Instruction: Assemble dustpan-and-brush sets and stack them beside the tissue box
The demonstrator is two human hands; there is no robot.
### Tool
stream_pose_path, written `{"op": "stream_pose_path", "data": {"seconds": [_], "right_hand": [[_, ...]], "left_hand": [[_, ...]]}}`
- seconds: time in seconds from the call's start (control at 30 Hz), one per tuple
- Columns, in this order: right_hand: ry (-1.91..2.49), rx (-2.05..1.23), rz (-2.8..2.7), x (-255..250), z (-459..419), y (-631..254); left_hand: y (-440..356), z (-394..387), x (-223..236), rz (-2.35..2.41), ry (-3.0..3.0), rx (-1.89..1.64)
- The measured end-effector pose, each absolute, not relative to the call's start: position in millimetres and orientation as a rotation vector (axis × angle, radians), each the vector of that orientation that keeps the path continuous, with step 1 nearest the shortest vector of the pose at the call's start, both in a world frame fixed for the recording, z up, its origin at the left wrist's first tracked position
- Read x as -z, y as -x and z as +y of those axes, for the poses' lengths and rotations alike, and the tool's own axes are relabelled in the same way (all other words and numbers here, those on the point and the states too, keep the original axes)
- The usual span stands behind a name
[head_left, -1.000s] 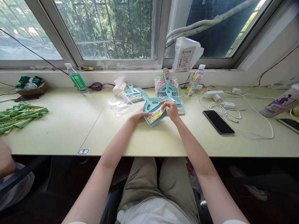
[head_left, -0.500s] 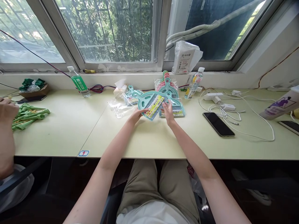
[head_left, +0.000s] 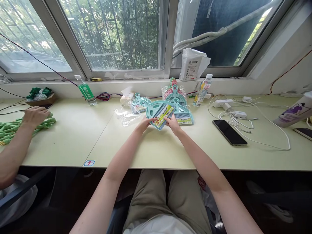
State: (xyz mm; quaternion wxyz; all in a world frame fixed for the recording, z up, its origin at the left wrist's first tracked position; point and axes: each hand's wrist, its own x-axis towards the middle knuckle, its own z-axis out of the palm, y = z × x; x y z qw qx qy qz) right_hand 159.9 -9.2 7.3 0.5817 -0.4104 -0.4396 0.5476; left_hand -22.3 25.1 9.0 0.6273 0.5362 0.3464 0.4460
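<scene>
I hold a teal dustpan-and-brush set (head_left: pixel 159 112) with a yellow label just above the pale green table (head_left: pixel 156 149). My left hand (head_left: pixel 144 123) grips its near left edge and my right hand (head_left: pixel 171 122) pinches its near right corner. Another teal set (head_left: pixel 183 114) lies flat just to the right. A bagged stack of teal and pink sets (head_left: pixel 173 91) stands behind. One more wrapped set (head_left: pixel 136 103) and a crumpled clear bag (head_left: pixel 124 113) lie to the left.
A black phone (head_left: pixel 229 132), white chargers and cables (head_left: pixel 241 113) lie at right. Two water bottles (head_left: pixel 201 90) (head_left: pixel 86 91) stand by the window ledge. Another person's hand (head_left: pixel 35 115) rests on a pile of green parts (head_left: pixel 14 128) at far left.
I have lifted the dustpan set and turned it, and both hands now hold its near edge. The other person's hand has reached onto the green pile.
</scene>
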Motion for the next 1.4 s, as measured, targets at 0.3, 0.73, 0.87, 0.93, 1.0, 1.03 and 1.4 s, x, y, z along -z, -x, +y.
{"op": "stream_pose_path", "data": {"seconds": [0.3,0.73,0.87,0.93,1.0,1.03,1.4], "right_hand": [[0.936,-1.253,-0.998,-5.1,-7.8,-159.5],[0.980,-1.218,-0.971,-7.4,-8.9,-163.3],[1.008,-1.211,-1.008,-4.3,-7.4,-161.9],[1.006,-1.211,-1.018,-3.3,-6.8,-161.4],[1.010,-1.214,-1.022,-2.8,-6.4,-161.2],[1.015,-1.215,-1.023,-2.7,-6.3,-161.0],[1.024,-1.234,-1.082,-2.6,-8.4,-157.4]], "left_hand": [[20.6,25.7,-11.5,0.785,-1.236,-0.990],[67.1,45.3,-1.4,2.215,-1.767,-1.076],[69.6,51.9,6.8,2.153,-1.867,-0.835],[70.7,54.3,8.2,2.123,-1.962,-0.765],[71.1,55.5,8.4,2.109,-2.039,-0.765],[70.7,55.8,8.3,2.098,-2.066,-0.782],[71.8,49.8,-2.2,2.054,-2.035,-1.134]]}}
